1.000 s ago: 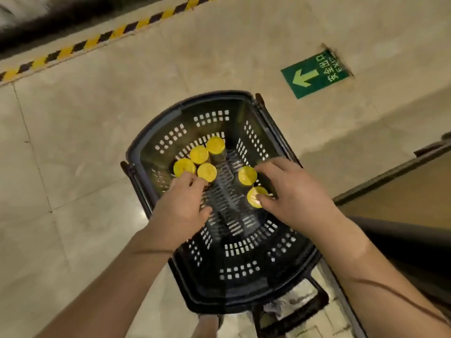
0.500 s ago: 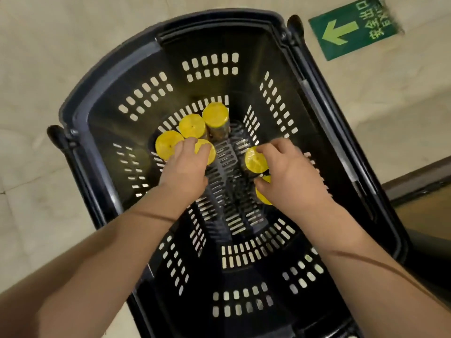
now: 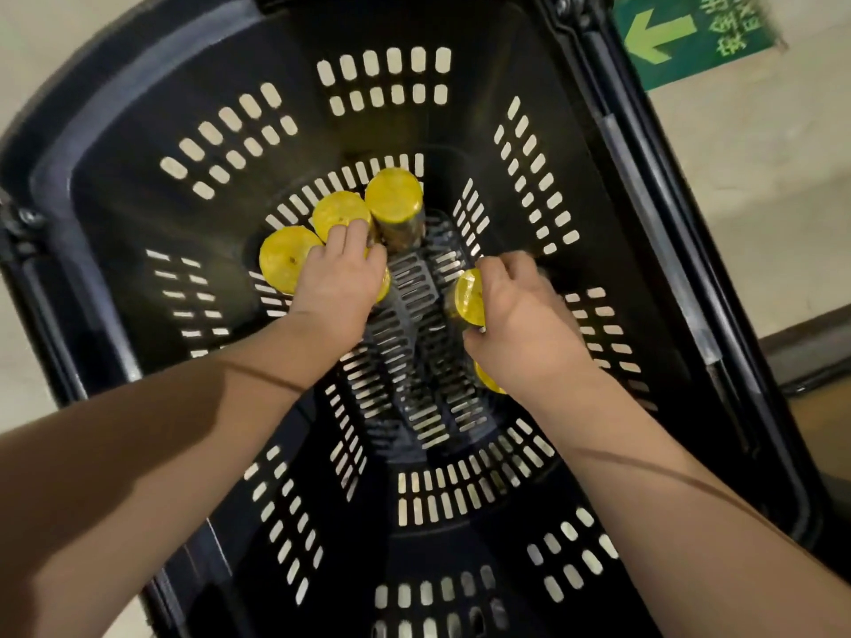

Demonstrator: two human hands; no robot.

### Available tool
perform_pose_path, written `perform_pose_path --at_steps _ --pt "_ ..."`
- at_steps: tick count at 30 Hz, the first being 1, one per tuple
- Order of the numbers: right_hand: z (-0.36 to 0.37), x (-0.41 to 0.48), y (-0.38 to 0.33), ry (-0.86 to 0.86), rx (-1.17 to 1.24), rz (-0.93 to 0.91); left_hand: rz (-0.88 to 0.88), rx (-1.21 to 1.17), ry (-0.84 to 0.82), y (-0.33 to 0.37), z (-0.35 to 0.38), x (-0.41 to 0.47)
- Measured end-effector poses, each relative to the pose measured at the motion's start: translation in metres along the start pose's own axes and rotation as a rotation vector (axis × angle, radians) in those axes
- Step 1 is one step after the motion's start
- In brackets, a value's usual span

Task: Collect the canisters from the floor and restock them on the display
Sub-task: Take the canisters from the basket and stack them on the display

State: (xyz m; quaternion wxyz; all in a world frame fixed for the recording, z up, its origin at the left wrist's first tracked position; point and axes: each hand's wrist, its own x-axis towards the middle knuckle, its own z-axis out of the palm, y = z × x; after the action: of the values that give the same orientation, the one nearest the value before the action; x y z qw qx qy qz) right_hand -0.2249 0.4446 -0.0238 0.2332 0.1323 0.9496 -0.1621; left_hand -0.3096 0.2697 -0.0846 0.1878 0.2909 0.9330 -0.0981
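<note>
Black plastic basket (image 3: 359, 545) fills pretty much the whole view, slotted walls all round, with both bare forearms reaching down into it. A second canister (image 3: 488, 383) pokes a sliver of yellow lid out from under the right wrist and is mostly hidden. The right hand (image 3: 520, 324) has its grip clamped on a tilted canister (image 3: 469, 297): thumb under the yellow lid, fingers curled over the top, lid facing left. Across the slotted basket floor, the left hand (image 3: 340, 278) sits on a covered canister (image 3: 385, 284). Its grip is closed down over the lid, so only a yellow edge shows. Its fingertips touch the nearest of the three upright canisters (image 3: 393, 195), which stand bunched together just past it. Beyond the basket rim, top right, there's a green arrow sign (image 3: 667, 39) on the pale floor (image 3: 737, 154).
</note>
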Motion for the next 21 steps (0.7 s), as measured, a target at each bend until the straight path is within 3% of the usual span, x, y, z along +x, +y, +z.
perform_pose_path --at_steps 5,14,18,21 --pt "0.014 0.01 0.0 -0.03 -0.048 -0.017 -0.08 -0.195 0.035 -0.006 -0.001 -0.006" --pt "0.043 0.043 -0.003 -0.182 -0.399 -0.063 -0.27 -0.777 0.114 -0.012 -0.05 -0.06" --pt "0.045 0.059 -0.008 -0.204 -0.519 -0.099 -0.306 -0.906 0.209 -0.015 -0.062 -0.077" --pt "0.037 0.056 -0.009 -0.206 -0.446 -0.078 -0.305 -0.931 0.256 -0.022 -0.072 -0.086"
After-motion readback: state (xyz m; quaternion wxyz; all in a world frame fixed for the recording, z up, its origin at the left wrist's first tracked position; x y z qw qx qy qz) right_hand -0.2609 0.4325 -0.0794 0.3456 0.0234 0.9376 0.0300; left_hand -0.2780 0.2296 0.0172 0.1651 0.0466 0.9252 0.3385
